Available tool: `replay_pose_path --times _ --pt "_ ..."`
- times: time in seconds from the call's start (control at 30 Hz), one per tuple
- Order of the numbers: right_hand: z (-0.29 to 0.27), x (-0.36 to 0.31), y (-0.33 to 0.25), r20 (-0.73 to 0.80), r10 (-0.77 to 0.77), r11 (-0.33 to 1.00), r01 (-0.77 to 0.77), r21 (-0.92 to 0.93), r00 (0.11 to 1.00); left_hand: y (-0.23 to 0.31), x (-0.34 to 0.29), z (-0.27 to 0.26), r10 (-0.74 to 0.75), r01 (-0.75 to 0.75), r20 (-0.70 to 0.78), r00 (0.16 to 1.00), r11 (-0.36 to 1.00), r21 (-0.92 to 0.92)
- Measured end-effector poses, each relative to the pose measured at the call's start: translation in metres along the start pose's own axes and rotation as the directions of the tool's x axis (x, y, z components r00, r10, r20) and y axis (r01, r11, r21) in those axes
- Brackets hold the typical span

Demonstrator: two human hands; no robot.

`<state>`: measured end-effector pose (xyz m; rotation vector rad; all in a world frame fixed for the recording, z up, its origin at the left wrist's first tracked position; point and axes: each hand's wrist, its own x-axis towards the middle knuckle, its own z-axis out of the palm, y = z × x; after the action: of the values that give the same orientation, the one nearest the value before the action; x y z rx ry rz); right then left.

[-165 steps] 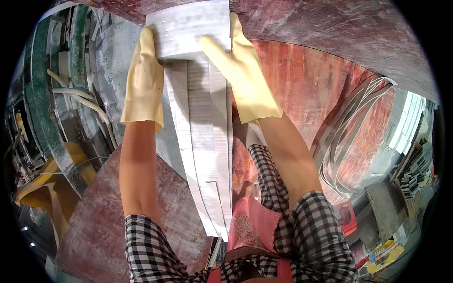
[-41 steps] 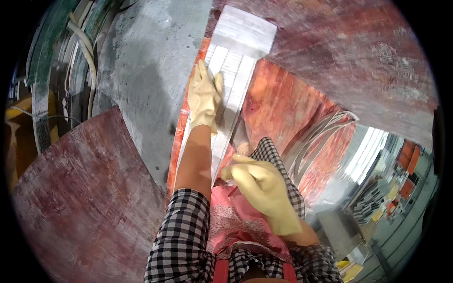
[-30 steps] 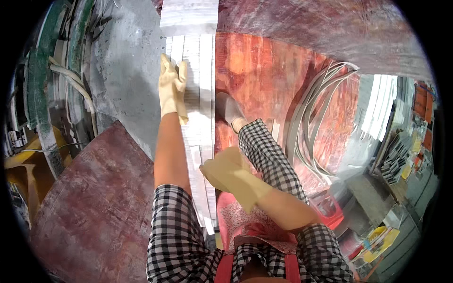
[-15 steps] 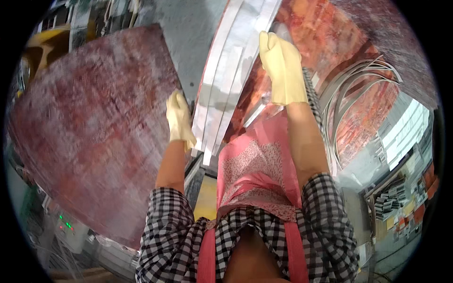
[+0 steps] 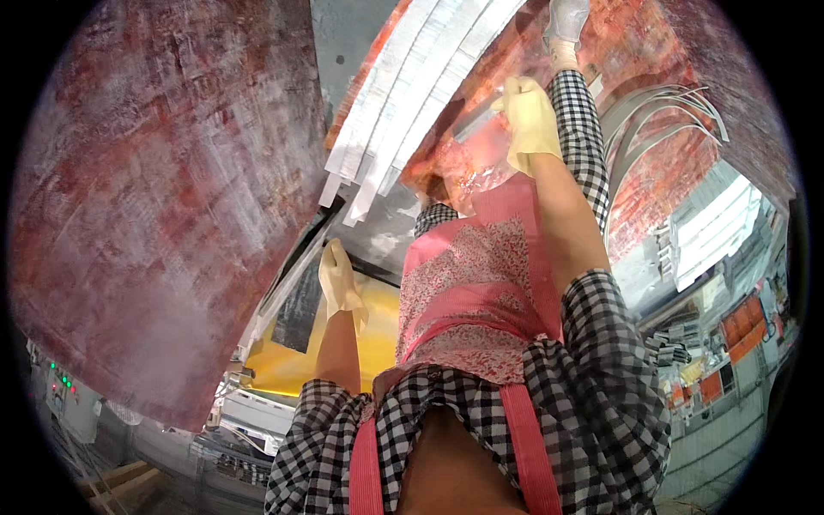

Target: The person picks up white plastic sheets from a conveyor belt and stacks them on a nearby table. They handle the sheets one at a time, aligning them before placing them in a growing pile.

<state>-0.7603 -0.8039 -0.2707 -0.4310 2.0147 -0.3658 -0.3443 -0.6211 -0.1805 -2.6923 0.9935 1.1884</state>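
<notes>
Both of my hands wear pale yellow gloves. My left hand [image 5: 340, 281] hangs closed beside my pink apron, above a yellow surface [image 5: 283, 365], near the edge of a large mottled red-and-grey sheet [image 5: 172, 189]. Its fingers are curled inward and the palm is hidden. Farther forward, my right hand [image 5: 530, 124] is closed in front of my checked leg, over an orange-red mottled sheet [image 5: 463, 163]. Whether anything is inside it cannot be seen. A short grey strip [image 5: 478, 123] appears next to its fingers, seemingly lying on the orange-red sheet.
Long white strips [image 5: 412, 94] lie side by side along the orange-red sheet. Bent pale strips [image 5: 661, 107] loop at the right. My grey-shod foot [image 5: 568, 21] is stretched far ahead. Stacked grey pieces [image 5: 669, 348] sit at the lower right; a unit with small lights [image 5: 64, 382] stands lower left.
My view has shifted, and the large sheet now looms larger at the left. My left hand is lower, away from that sheet's edge. My right hand is slightly lower, and my foot shows ahead.
</notes>
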Motion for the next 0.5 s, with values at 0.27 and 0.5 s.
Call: replay_pose_path --times 0.27,0.5 --pt "0.062 0.044 0.070 0.734 -0.098 -0.557 0.574 -0.601 0.673 -0.005 -0.015 0.031 -0.079 0.086 0.130 0.988 0.995 -0.056" --pt "0.066 0.094 0.089 0.678 0.021 0.293 0.644 -0.707 0.735 0.000 -0.016 0.049 -0.244 0.266 0.264 0.933 0.963 -0.050"
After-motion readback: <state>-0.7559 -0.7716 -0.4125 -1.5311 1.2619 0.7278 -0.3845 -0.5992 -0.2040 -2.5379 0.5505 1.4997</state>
